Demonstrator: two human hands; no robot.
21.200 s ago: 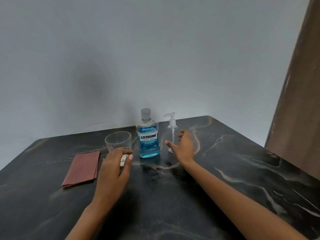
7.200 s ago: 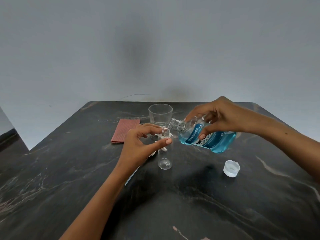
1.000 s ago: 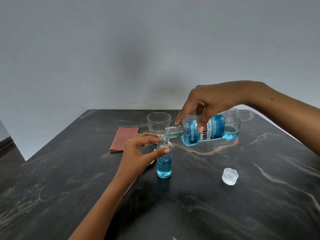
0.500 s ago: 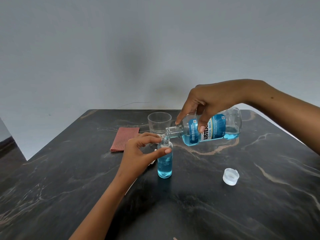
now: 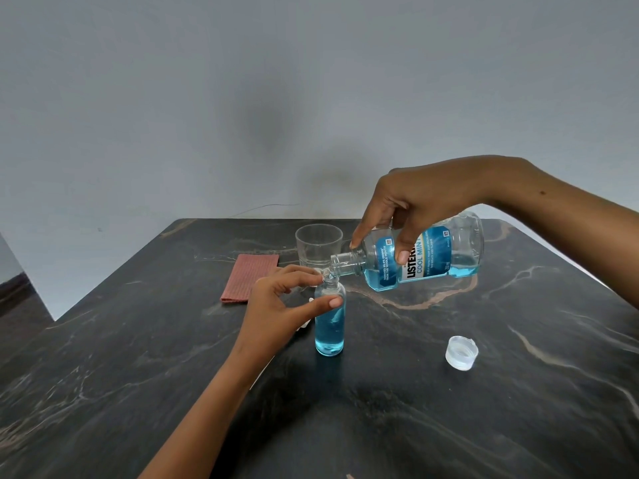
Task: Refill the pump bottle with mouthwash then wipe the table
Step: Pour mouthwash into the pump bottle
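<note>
Now, in the head view, the right hand (image 5: 420, 205) grips the mouthwash bottle (image 5: 422, 255) from above, fingers and thumb curled round its labelled body. It is tipped nearly level above the table (image 5: 449, 426), its open neck angled down onto the mouth of the pump bottle (image 5: 330, 321). That small clear bottle stands upright near the table's middle, its pump top off, blue liquid filling most of it. The left hand (image 5: 280, 307) steadies it, thumb on its shoulder and fingertips at its neck. Blue liquid lies low along the tipped bottle's underside. A clear cap (image 5: 461, 352) sits open side up to the right, apart from both bottles. Behind stand a glass (image 5: 318, 248) and, left of it, a folded reddish cloth (image 5: 249, 278), flat on the table.
</note>
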